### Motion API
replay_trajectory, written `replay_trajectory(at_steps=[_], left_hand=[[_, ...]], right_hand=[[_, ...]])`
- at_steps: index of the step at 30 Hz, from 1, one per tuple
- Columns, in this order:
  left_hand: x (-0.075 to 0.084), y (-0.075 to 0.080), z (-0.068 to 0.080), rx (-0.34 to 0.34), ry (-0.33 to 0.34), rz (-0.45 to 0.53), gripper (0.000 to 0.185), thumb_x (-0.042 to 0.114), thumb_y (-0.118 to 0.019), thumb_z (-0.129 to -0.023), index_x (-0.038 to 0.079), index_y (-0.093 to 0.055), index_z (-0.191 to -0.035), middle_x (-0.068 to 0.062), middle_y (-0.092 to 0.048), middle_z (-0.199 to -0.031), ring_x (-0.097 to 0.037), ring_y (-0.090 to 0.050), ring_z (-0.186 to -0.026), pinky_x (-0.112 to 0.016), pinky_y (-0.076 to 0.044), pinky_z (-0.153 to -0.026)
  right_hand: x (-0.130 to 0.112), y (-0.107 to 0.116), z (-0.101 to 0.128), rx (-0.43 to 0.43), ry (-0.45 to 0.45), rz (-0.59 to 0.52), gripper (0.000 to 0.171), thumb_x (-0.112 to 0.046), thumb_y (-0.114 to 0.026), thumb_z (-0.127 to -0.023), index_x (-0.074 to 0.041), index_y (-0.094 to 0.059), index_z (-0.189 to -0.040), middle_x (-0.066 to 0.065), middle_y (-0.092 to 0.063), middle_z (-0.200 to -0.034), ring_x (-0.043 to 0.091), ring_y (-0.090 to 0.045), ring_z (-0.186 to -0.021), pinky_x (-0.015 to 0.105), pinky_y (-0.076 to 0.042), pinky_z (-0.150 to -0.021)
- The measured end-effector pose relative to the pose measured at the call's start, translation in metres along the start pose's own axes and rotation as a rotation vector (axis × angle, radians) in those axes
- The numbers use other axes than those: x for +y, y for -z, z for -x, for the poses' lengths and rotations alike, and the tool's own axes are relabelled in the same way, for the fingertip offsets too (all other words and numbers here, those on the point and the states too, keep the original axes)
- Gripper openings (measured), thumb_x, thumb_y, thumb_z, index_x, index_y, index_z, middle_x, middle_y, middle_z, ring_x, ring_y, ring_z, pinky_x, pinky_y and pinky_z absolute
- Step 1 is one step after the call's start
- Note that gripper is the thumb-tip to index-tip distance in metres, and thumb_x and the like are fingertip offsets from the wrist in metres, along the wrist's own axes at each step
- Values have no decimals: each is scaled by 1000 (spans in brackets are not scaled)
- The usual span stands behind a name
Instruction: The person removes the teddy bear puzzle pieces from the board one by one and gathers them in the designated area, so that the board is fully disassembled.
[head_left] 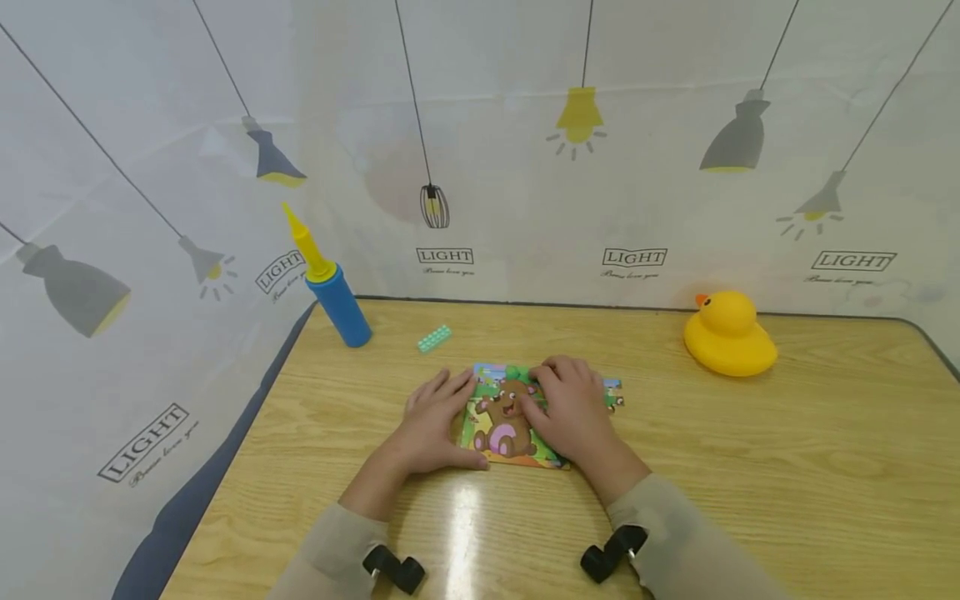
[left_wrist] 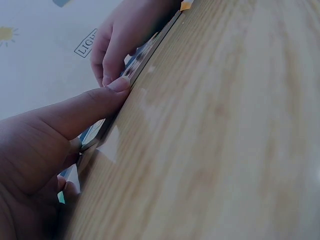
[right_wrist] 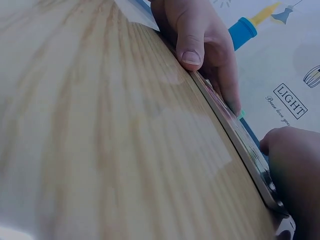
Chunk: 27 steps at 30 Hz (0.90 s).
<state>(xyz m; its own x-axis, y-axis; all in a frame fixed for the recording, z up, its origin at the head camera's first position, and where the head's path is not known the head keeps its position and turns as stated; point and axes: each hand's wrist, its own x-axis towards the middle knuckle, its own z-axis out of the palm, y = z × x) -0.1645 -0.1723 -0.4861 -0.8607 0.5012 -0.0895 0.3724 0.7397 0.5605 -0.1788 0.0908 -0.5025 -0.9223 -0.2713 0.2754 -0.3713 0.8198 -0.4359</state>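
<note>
A flat, colourful jigsaw puzzle showing a brown bear (head_left: 497, 421) lies on the pale wood-grain table (head_left: 750, 483) between 2 hands. The left hand (head_left: 431, 425) is spread wide, fingers at the left edge, thumb against the near edge. The right hand (head_left: 573, 408) rests over the right part, fingers bent; I cannot tell whether they pinch anything. Just beside it shows a blue-and-green puzzle piece (head_left: 614, 387). Farther out are a mint-green studded block (head_left: 434, 338), a blue cylinder with a yellow nozzle (head_left: 345, 312) and a plump yellow toy duck (head_left: 727, 342).

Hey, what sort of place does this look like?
Likely an indoor play or activity corner: a wooden table holds a bear puzzle and a yellow toy duck, and a lamp-printed backdrop rises behind it.
</note>
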Motion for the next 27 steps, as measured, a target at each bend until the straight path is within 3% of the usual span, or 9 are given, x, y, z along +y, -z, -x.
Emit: replay_trajectory(at_steps=[18,27], left_hand=[[-6,-5,-2,13,-6,-19,126,63,-92,-75,12,-26,-170,-2,-17,-178,-38,-4,-163,-64,-6,-125],[-6,-5,-2,12,-10,-16,126,63,-91,-76,11,-27,-170,-2,-17,-178,-38,-3,-163,-65,-5,-125]], right_hand=[[-8,-4,-5,-45,-82,31,35,-38,-70,-100,-14,-72,-125,15,-59,-138,41,-48,-131,63,-38,-102],[-14,-2,-7,-71,-118,62,46,-46,-71,-97,-12,-73,-129,15,-59,-137,40,-49,-128,60,-40,-101]])
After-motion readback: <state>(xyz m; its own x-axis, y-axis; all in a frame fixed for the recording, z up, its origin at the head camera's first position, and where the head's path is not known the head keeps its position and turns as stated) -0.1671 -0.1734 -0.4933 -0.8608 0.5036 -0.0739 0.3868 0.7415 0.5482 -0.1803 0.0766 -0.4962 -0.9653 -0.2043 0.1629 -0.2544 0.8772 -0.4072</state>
